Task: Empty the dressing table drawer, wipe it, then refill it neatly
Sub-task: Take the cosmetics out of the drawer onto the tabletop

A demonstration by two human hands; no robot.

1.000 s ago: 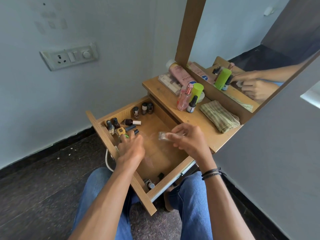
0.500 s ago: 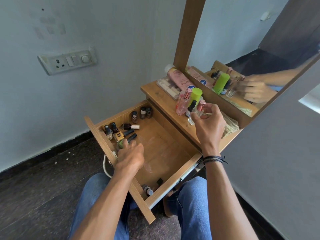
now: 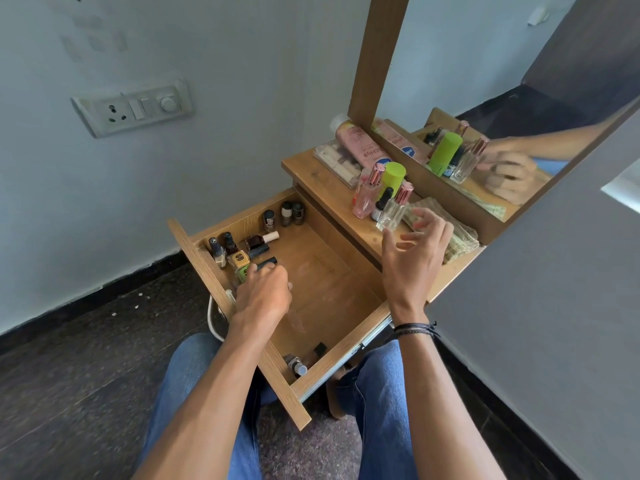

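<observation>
Drawer (image 3: 322,285) is hanging pulled out over your knees, its wooden floor mostly bare in the middle.

Left hand (image 3: 263,296): you are reaching down to the drawer's left wall, fingers curling over a green polish bottle (image 3: 242,273) with a dark cap. They are touching it, but I cannot tell whether they are gripping it.

Right hand (image 3: 412,251): you are holding it above the edge of the tabletop (image 3: 308,168), fingers spread and loose, carrying nothing. It is hovering just beside the clear perfume bottle (image 3: 393,211) without touching it.

The two hands are working well apart.

In the drawer:
- Yellow bottle (image 3: 239,258) and two dark-capped bottles (image 3: 217,249) are standing against the left wall, just beyond your left fingers.
- Dark red bottle (image 3: 260,240) with a cream cap is lying on its side near them.
- Three small bottles (image 3: 286,213) are standing upright along the far wall.
- One small bottle (image 3: 298,366) is lying in the near corner.

On the tabletop:
- Pink perfume bottle (image 3: 365,195), dropper bottle (image 3: 382,205) and green-capped bottle (image 3: 394,176) are standing bunched with the clear one.
- Pink lotion bottle (image 3: 358,147) is lying on a clear case (image 3: 332,161) behind them.
- Folded cloth (image 3: 462,237) is lying to the right, beyond your right hand.
</observation>
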